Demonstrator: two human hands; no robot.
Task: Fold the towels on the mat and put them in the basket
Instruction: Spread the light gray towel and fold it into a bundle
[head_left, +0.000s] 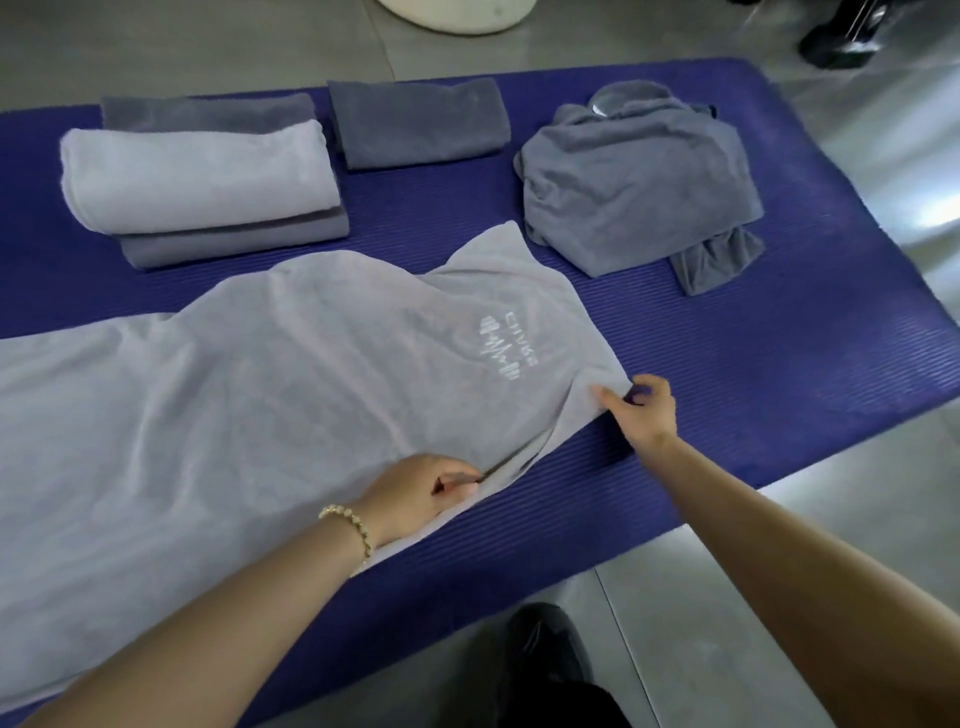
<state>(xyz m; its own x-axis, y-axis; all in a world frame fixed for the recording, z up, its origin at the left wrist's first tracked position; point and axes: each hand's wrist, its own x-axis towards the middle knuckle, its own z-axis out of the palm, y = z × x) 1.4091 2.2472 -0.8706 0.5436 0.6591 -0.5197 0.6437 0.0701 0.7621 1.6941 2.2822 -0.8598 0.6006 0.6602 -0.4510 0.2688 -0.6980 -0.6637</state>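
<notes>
Head view: your right hand (647, 415) pinches the near right corner of the light grey towel (260, 389), which lies spread and wrinkled across the blue mat (753, 364). Your left hand (415, 493) pinches its near edge, apart from the right. Beyond lie a stack of folded towels (197, 176) and a crumpled dark grey towel (634, 182).

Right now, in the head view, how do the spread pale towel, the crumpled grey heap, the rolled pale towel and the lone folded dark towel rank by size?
1. spread pale towel, though it lies nearest the camera
2. crumpled grey heap
3. rolled pale towel
4. lone folded dark towel, farthest back
</notes>
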